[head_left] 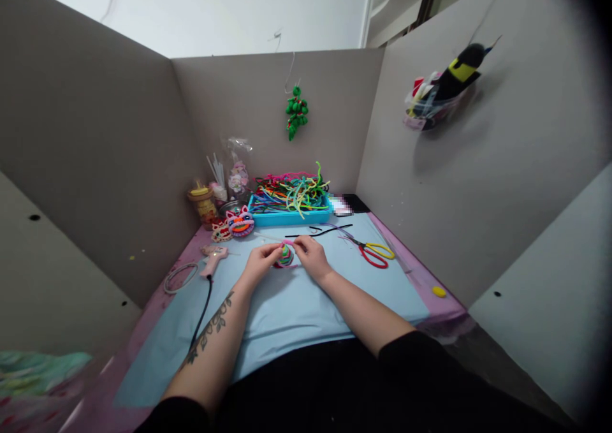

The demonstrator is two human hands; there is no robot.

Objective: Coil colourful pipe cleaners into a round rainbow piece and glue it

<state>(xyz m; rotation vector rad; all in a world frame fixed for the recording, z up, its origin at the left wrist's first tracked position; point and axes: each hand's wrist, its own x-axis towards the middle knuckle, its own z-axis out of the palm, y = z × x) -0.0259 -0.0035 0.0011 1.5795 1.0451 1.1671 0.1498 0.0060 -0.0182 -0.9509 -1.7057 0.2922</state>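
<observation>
My left hand (262, 261) pinches a small round craft piece (285, 256) of green, red and pink pipe cleaner at its left side. Opposite it, my right hand (313, 257) has its fingers closed on a pink pipe cleaner (288, 242) at the top of the piece. The fingertips partly cover the work. Just behind the hands lie black pipe cleaners (329, 230). To the right rest scissors (375, 253) with one red and one yellow handle, blades spread a little.
A blue tray (291, 218) heaped with colourful pipe cleaners stands at the back. Left of it sit finished lion-like faces (240, 222) and a tan jar (204, 205). A pink glue gun (213, 261) with its cord lies at left. A yellow cap (438, 291) is at right.
</observation>
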